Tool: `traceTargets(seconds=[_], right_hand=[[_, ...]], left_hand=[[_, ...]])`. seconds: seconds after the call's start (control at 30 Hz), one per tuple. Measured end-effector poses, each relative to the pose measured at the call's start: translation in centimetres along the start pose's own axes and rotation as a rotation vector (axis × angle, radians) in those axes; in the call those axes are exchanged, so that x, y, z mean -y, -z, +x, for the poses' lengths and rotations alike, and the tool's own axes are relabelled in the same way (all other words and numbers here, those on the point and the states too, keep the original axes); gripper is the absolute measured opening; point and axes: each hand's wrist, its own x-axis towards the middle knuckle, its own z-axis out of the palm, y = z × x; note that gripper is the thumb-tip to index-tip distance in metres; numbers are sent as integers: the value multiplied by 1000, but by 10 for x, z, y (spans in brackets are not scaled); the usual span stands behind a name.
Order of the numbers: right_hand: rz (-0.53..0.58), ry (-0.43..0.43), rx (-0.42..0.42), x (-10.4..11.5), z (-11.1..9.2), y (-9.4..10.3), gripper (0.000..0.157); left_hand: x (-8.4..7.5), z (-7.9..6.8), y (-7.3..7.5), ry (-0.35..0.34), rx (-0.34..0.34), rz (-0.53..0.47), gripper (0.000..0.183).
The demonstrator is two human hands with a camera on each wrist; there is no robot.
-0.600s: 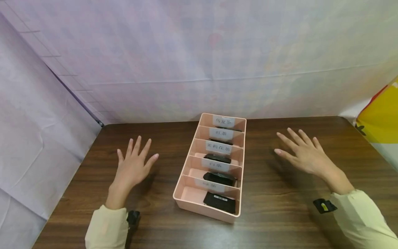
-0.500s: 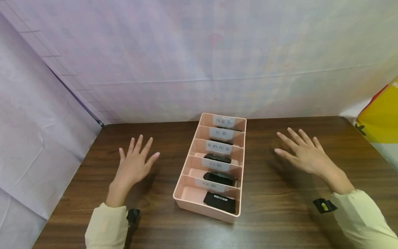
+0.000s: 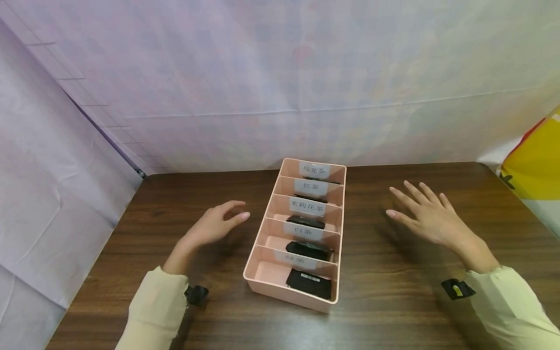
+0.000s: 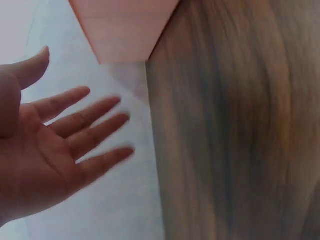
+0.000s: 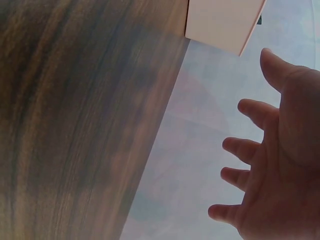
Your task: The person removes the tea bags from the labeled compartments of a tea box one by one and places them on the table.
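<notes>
The pink box (image 3: 288, 297) stands on the desk (image 3: 385, 301) btwn the person's two hands, its long side running away from the person. Five compartments, each w/ a pale label (image 3: 308, 206) in Chinese characters (nearest one hard to read) and something black inside. At the box's near end a black packet (image 3: 308, 284) lies toward the box's right wall, w/ a white barcode-like strip on it; the next compartment holds a second packet (image 3: 309, 251), and the box's far end shows only dark slivers.

L hand (image 3: 213, 224) is left of the box, near but not touching, fingers a bit bent, thumb apart, nothing in it. R hand (image 3: 430, 218) is farther off, right of the box, fingers spread wide, also w/ nothing in it. Pale cloth (image 3: 218, 73) hangs beyond the box's far end.

The box is prob. light, stiff plastic, smooth enough to slide if nudged. Dividers (image 3: 268, 256) look thin & may flex, so the best hold is the two long outer walls, 1 hand per side, kept level so contents don't shift. Packets look light, thin, soft, prob. slippery. The near one: pinch its left edge, b/c bare box floor there leaves finger room. Far ones sit tighter, so top edge from above.
</notes>
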Motion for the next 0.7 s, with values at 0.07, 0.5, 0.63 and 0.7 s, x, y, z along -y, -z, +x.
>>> traceTargets(seconds=[0.07, 0.5, 0.63, 0.7], right_hand=[[0, 0, 3, 0, 0, 0, 69], [-14, 33, 9, 1, -1, -1, 73], [-23, 82, -29, 1, -1, 0, 71], [-16, 114, -58, 2, -1, 1, 67]], left_hand=[[-1, 3, -3, 2, 15, -107, 40], [-9, 7, -22, 118, 199, -467, 17], [-10, 6, -25, 129, 223, -487, 17], [-10, 6, -26, 133, 225, -494, 17]])
